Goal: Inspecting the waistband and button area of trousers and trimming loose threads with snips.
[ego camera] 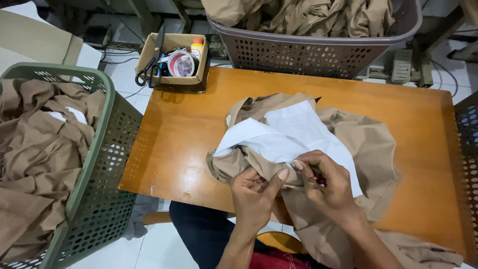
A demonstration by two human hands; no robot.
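The tan cloth garment with white lining (298,134) lies just far of both grips; left hand (256,192) and right hand (323,187) pinch its near edge together on the orange wooden bench (174,139).

Two hands are showing, the left hand (255,192) and the right hand (326,187), both working at one tan garment (371,144) with one white lining (294,132). One desk (189,129) is carrying it. Three baskets are standing around the desk: one green basket (107,149) at the left, one grey basket (318,52) at the far edge, and one more basket (468,144) just peeking in at the right. One cardboard box (172,42) is sitting at the desk's far corner, holding one pair of scissors (149,69), one tape roll (180,64) and one small bottle (197,49).
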